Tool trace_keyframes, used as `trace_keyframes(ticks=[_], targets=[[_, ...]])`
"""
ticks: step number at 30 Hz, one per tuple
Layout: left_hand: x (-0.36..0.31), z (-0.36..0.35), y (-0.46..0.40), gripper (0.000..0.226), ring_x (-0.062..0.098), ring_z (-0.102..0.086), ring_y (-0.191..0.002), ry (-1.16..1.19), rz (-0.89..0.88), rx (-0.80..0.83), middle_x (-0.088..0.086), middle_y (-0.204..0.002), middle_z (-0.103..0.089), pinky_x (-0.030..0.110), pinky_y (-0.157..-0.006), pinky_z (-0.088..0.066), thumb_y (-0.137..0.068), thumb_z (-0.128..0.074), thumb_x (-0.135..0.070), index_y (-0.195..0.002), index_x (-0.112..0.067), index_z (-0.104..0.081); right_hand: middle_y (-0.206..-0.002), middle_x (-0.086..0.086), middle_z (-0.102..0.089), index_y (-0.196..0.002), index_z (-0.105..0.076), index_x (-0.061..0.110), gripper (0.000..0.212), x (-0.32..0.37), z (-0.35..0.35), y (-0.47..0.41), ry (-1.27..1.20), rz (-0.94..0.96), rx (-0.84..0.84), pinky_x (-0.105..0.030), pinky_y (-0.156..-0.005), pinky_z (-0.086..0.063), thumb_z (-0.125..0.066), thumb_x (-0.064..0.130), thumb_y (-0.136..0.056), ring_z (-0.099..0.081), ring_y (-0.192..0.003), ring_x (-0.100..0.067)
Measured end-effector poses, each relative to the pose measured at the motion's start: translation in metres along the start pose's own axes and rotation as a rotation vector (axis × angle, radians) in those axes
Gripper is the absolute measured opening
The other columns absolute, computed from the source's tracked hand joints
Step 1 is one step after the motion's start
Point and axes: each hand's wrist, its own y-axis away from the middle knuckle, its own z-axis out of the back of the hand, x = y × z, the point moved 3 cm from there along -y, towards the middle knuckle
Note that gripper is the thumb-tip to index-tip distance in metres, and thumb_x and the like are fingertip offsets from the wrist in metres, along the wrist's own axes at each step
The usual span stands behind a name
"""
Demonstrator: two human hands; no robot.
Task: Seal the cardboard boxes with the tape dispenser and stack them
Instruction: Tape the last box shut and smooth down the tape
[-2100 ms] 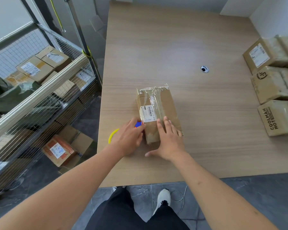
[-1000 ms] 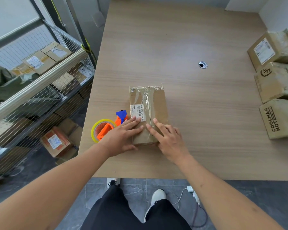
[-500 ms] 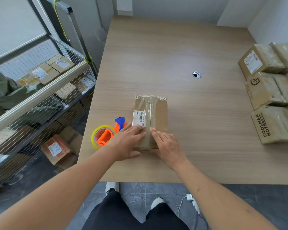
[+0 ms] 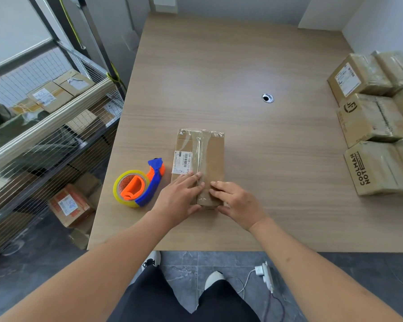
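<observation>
Wooden table (image 4: 219, 66), wire-mesh cart (image 4: 44, 135) with parcels off its left edge. Taped boxes (image 4: 377, 126) grouped at the table's right edge. Cardboard box (image 4: 207, 154) lies near the front edge, clear tape along its top seam, white label on its left half. Left hand (image 4: 179, 198) and right hand (image 4: 237, 201) both flat, fingers extended, pressing the box's near end, thumbs on its front face. Tape dispenser (image 4: 140, 182), orange and blue with a yellow-rimmed roll, sits just left of the box, ungripped.

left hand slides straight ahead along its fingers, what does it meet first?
Likely the white label on the box: the left hand lies on the box's near end, fingers aimed up and slightly right. Beyond that, bare table.
</observation>
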Motion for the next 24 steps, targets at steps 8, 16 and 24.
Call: trace_keyframes(ticks=[8, 16, 24], targets=[[0.001, 0.002, -0.017, 0.069, 0.027, -0.024, -0.154, -0.050, -0.058, 0.063, 0.005, -0.164, -0.033, 0.035, -0.124, -0.009, -0.085, -0.080, -0.026, -0.148, -0.016, -0.053, -0.136, -0.013, -0.064, -0.128, -0.068, 0.003, 0.055, 0.002, -0.007, 0.006, 0.077, 0.062, -0.071, -0.043, -0.101, -0.054, -0.083, 0.026, -0.080, -0.062, -0.120, -0.032], [-0.018, 0.009, -0.018, 0.069, 0.038, -0.044, -0.129, -0.078, 0.081, -0.008, 0.015, -0.142, -0.046, 0.050, -0.107, -0.040, -0.067, -0.081, -0.021, -0.133, -0.034, -0.065, -0.119, -0.003, -0.069, -0.120, -0.074, 0.014, 0.049, -0.004, 0.020, 0.004, 0.089, 0.155, -0.032, -0.035, -0.082, -0.058, -0.089, 0.011, -0.074, -0.062, -0.092, -0.025], [-0.015, 0.001, -0.005, 0.076, 0.033, -0.032, -0.148, 0.120, 0.107, 0.008, 0.015, -0.159, -0.029, 0.042, -0.119, -0.035, -0.079, -0.062, -0.066, -0.145, -0.028, -0.056, -0.119, 0.000, -0.065, -0.125, -0.072, 0.018, 0.056, -0.018, 0.026, -0.004, -0.003, 0.165, 0.109, -0.038, -0.088, -0.057, -0.090, 0.020, -0.073, -0.058, -0.100, -0.025]])
